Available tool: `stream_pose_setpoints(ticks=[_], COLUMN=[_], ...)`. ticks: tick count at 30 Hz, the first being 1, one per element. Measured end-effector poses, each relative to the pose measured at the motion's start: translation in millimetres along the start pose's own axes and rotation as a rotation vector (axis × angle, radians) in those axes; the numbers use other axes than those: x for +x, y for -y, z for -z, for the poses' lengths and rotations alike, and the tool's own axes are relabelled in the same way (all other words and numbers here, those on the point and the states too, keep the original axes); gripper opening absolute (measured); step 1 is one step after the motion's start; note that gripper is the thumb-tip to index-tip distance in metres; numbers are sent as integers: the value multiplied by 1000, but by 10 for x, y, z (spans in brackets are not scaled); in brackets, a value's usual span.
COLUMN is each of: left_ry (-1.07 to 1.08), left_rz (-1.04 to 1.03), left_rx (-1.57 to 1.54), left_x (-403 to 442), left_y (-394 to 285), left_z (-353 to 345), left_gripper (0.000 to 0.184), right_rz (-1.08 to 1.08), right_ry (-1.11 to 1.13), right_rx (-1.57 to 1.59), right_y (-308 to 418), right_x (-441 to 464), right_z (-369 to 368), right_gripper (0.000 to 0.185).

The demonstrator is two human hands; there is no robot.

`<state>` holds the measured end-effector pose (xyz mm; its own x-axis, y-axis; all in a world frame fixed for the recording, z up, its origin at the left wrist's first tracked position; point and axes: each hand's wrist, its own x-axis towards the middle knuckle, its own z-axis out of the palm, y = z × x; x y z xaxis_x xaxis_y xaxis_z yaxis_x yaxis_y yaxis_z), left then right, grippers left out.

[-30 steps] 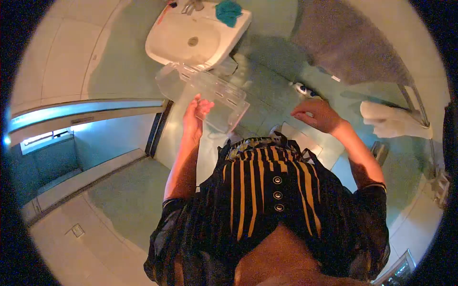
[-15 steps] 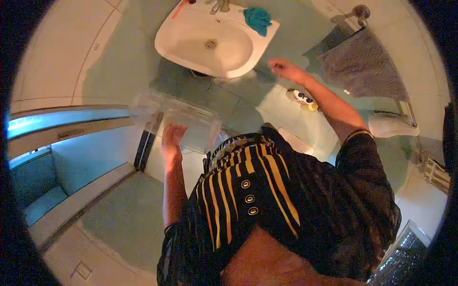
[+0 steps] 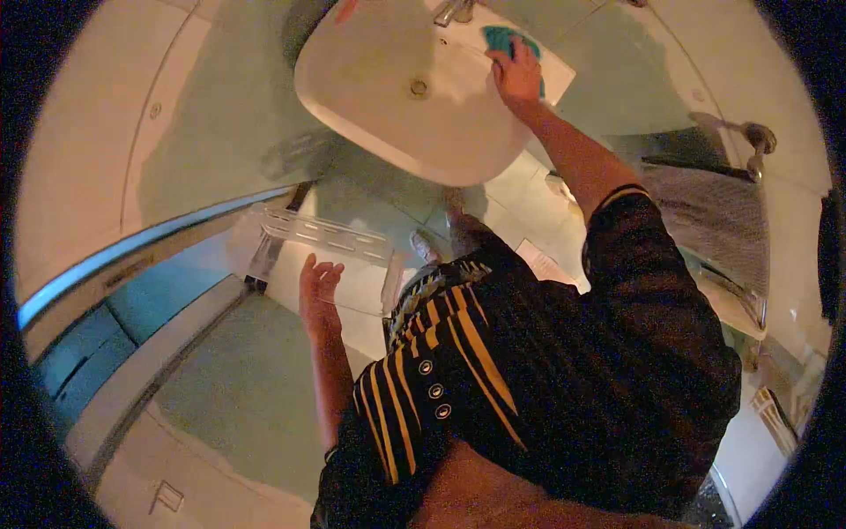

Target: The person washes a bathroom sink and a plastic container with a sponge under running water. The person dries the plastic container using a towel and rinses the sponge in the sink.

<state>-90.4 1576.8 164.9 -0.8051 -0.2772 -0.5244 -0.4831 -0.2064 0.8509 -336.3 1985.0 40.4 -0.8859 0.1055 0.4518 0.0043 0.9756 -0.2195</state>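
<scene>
My left hand holds a clear plastic shelf with slots along one side; its fingers curl at the near edge. The shelf hangs above the floor, in front of my body. At the right corner of the white sink, my right hand lies on a teal cloth, which shows around the fingers. Whether those fingers have closed on the cloth is hard to tell.
A metal faucet stands at the back of the sink. On the right, a grey towel hangs from a rail. To the left runs a blue-lit window or door frame. Bottles stand partly hidden below my right forearm.
My right hand has moved up from beside the bottles to the teal cloth. My left hand and the clear shelf have shifted left and lower. The view has turned, bringing the sink closer.
</scene>
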Motion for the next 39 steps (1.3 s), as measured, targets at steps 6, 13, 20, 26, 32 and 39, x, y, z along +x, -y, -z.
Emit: stream_pose_setpoints(ticks=[6,13,20,26,32,39], left_ry=[10,136,661,744,632,599], left_rz=[-114,-39,-119,47,-62,450], left_rx=[-71,60,496,390,103,-75], left_x=[198,417,1338,1384,1261,1507], left_y=[-103,-732,-679,341,310,221], left_z=[-90,-680,-1548,-2875,-3463,-3638], left_gripper=[44,44,41,31,27,20], right_rz=[329,373,-485,-846,-1180,-1193], right_ry=[-22,434,1002,849,782,521], right_rx=[433,669,1225,1138,1438,1756], right_y=[368,1001,343,-417,-256,-229], right_x=[-98,-334,-225,-938,-1175,-944], right_z=[-110,-405,635,1305,1561,1263], right_gripper=[20,12,33,43,51,44])
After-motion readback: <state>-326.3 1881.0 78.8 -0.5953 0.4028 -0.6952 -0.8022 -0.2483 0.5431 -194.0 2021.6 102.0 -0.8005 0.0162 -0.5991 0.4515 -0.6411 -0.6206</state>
